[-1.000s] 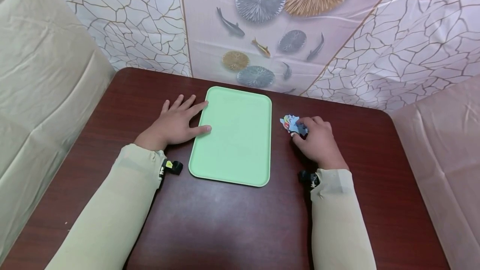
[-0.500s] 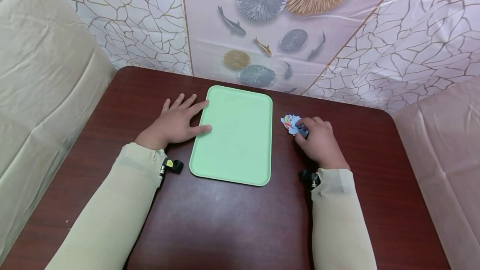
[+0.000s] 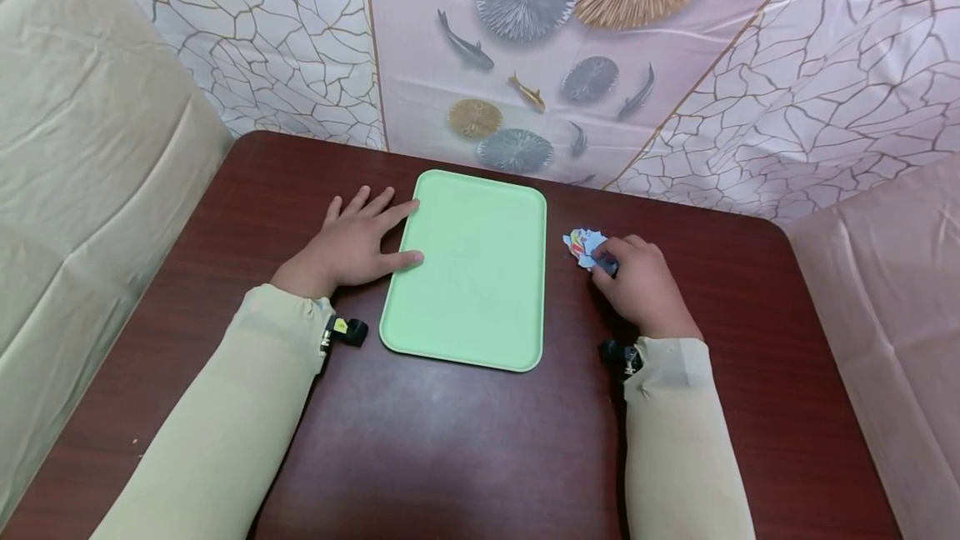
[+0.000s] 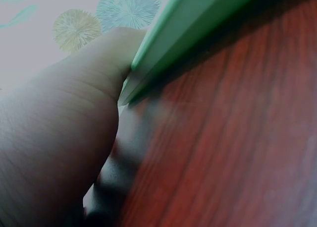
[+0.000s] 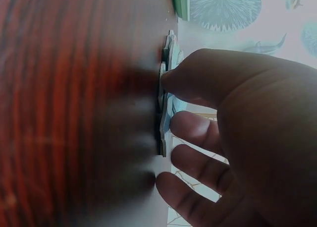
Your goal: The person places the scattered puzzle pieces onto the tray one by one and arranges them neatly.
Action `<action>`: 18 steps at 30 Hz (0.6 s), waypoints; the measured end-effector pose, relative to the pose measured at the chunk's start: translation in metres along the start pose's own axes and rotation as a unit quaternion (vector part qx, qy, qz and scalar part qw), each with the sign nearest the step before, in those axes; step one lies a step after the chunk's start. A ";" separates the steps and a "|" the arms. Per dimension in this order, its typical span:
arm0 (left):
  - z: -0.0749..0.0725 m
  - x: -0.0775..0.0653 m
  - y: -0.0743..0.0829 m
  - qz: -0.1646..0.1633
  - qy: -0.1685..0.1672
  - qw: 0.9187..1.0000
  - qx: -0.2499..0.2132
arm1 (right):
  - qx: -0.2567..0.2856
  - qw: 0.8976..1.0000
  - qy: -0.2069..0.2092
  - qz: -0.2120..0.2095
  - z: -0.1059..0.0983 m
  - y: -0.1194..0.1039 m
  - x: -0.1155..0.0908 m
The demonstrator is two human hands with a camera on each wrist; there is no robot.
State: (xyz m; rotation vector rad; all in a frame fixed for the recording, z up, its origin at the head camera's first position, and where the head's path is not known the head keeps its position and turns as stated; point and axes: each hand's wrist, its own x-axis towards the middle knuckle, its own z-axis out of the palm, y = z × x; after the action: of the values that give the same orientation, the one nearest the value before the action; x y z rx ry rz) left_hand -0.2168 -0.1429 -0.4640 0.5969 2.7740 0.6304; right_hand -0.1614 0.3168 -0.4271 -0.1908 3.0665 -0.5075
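Observation:
A small pile of thin, flat light-blue puzzle pieces (image 3: 582, 246), with a red and yellow print, lies on the dark table right of the tray. My right hand (image 3: 637, 286) is over its right side. In the right wrist view the thumb (image 5: 188, 76) presses the pile's near edge, and the fingers (image 5: 190, 130) curl behind it; part of the pile is hidden. A pale green tray (image 3: 468, 273) lies flat in the middle. My left hand (image 3: 352, 248) rests spread beside it, thumb and index finger touching its left rim.
The reddish-brown wooden table (image 3: 450, 448) spreads around the tray. A patterned cloth wall (image 3: 525, 65) stands behind its far edge, with beige padded panels (image 3: 82, 190) on both sides. Each wrist carries a small black camera (image 3: 352, 332).
The right thumb and fingers have shifted slightly right on the pile, and a raised dark-and-white edge by the thumb no longer shows. The left hand and tray keep their places.

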 end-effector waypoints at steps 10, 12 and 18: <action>0.000 0.000 0.000 -0.001 -0.001 1.000 -0.005 | 0.001 1.000 -0.014 0.002 -0.003 -0.001 -0.001; -0.001 -0.001 0.000 -0.001 0.000 1.000 -0.006 | 0.001 1.000 -0.015 0.003 -0.003 -0.001 -0.001; -0.001 -0.001 0.001 -0.002 0.000 1.000 -0.008 | 0.002 1.000 -0.018 0.004 -0.003 -0.001 -0.001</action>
State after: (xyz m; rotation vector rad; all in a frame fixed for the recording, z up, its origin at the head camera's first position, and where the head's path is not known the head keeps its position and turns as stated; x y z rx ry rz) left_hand -0.2161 -0.1428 -0.4626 0.5885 2.7664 0.6505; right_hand -0.1600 0.3169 -0.4240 -0.1839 3.0307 -0.5045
